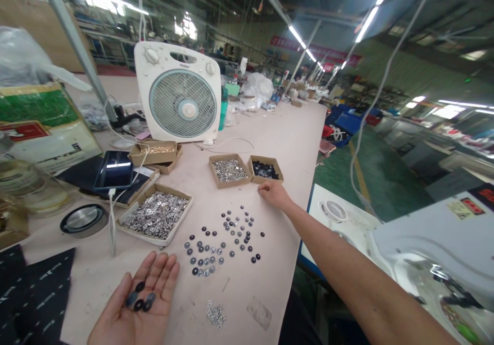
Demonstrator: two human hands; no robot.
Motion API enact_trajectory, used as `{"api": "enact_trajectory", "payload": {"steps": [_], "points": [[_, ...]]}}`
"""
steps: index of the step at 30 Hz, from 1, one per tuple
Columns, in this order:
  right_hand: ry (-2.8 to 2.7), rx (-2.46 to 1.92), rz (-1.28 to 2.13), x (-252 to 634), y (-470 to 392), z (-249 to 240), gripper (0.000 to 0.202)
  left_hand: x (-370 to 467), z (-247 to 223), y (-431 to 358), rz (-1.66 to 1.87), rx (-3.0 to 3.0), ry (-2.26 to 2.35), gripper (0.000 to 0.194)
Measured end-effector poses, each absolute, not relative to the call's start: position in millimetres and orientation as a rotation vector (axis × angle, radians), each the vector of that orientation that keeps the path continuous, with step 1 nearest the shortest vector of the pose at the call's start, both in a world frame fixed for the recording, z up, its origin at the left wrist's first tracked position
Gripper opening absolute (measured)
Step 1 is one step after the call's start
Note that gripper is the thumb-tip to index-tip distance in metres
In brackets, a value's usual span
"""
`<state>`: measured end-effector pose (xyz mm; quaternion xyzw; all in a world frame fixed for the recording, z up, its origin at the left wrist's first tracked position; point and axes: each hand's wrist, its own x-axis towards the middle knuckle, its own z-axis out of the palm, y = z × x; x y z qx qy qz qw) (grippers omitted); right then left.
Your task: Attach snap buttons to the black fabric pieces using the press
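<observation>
My left hand is palm up with its fingers stretched out, and several dark round snap buttons rest in the palm. Over the table, my right hand has its fingertips pinched together; whatever they hold is too small to make out. It is just in front of a small cardboard box of black pieces. Between the two hands, many dark and grey snap buttons lie scattered on the tabletop. A small heap of silvery metal pieces lies near the front.
Beside the black pieces stands a box of silver parts; a larger tray of silver parts is at left. Behind are a white fan, a box of gold-coloured parts and a phone on a cable. A white machine is at right.
</observation>
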<state>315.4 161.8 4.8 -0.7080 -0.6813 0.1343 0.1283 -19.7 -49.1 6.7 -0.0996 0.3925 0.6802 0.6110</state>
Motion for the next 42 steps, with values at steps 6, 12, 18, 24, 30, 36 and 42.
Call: {"api": "enact_trajectory", "payload": {"steps": [6, 12, 18, 24, 30, 36, 42], "points": [[-1.923, -2.04, 0.465, 318, 153, 15, 0.02, -22, -2, -48, 1.565, -0.235, 0.884, 0.034], [-1.879, -1.908, 0.707, 299, 109, 17, 0.02, -23, -4, -49, 1.562, -0.236, 0.878, 0.037], [-1.918, -1.76, 0.641, 288, 75, 1, 0.019, -19, 9, -49, 1.554, -0.263, 0.902, 0.036], [-1.782, -1.777, 0.718, 296, 85, -1, 0.018, -17, 18, -48, 1.547, -0.28, 0.912, 0.034], [-1.737, -1.793, 0.849, 306, 79, 3, 0.02, -18, 16, -49, 1.55, -0.281, 0.894, 0.034], [-1.894, -1.89, 0.747, 297, 78, 12, 0.017, -19, 14, -51, 1.553, -0.26, 0.88, 0.036], [-1.913, -2.013, 0.712, 290, 84, 18, 0.013, -18, 16, -50, 1.566, -0.244, 0.871, 0.036]]}}
